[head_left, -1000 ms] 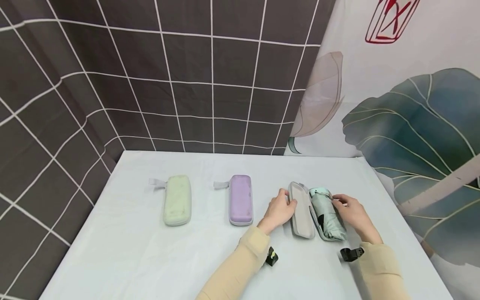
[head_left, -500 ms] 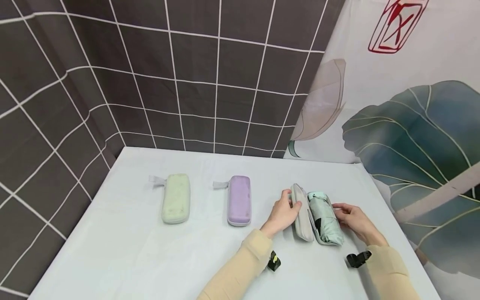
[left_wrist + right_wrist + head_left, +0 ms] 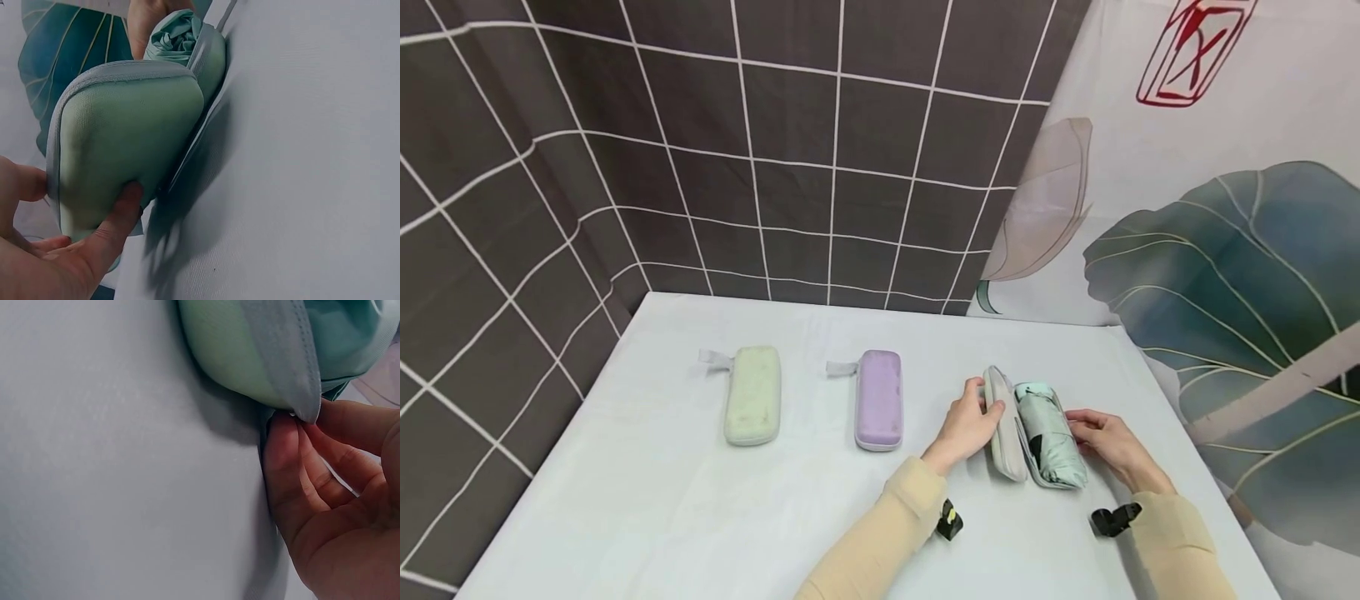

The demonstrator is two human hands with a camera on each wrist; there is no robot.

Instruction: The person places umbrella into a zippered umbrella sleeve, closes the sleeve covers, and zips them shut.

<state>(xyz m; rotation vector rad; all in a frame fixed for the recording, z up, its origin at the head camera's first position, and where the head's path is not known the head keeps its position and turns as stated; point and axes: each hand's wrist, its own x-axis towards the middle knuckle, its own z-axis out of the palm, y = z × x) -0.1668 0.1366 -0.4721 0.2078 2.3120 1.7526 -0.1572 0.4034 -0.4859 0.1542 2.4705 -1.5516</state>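
A grey-green zip case lies open on the right of the table, with a folded mint umbrella in its lower half. My left hand grips the lid, thumb on its outer face, and holds it raised on edge beside the umbrella. My right hand is at the case's right side. In the right wrist view its curled fingers pinch the grey rim of the lower half.
A shut pale green case and a shut purple case lie to the left on the white tablecloth, each with a grey loop. A dark checked curtain hangs behind and a leaf-print cloth hangs at right.
The lid, flat on the table a second ago, now stands lifted by my left hand. My right hand has slid from the umbrella's top end to the case's right rim.
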